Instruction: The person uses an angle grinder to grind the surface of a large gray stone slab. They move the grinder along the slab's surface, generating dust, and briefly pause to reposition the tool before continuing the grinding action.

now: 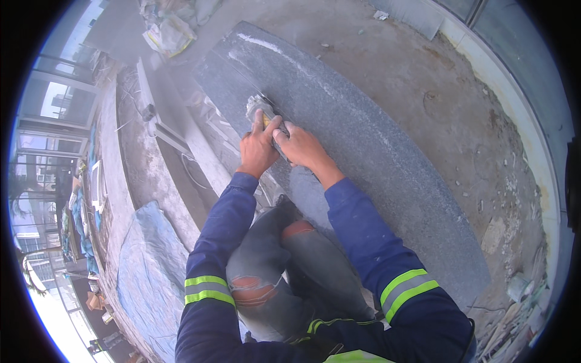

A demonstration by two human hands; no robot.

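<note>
Both my hands are wrapped round a dusty angle grinder (pixel 259 109) with a bit of yellow on its body. My left hand (pixel 257 150) grips it from the left side, one finger stretched along the top. Close beside it, my right hand (pixel 304 149) holds the body from the right. The grinder's thin disc stands on edge at the surface of a large grey stone slab (pixel 369 163) with a curved outer edge. A thin line runs from the disc toward the slab's far end, and pale dust streaks lie there. Where the disc meets the stone is partly hidden.
My bent knee (pixel 257 266) is close to the slab's near left side. A blue tarp (pixel 148 272) lies at the left beside concrete ledges (pixel 124 151). A pale sack (pixel 170 35) sits at the far left. Rubble (pixel 508 327) lines the right wall. Dust hazes the far left.
</note>
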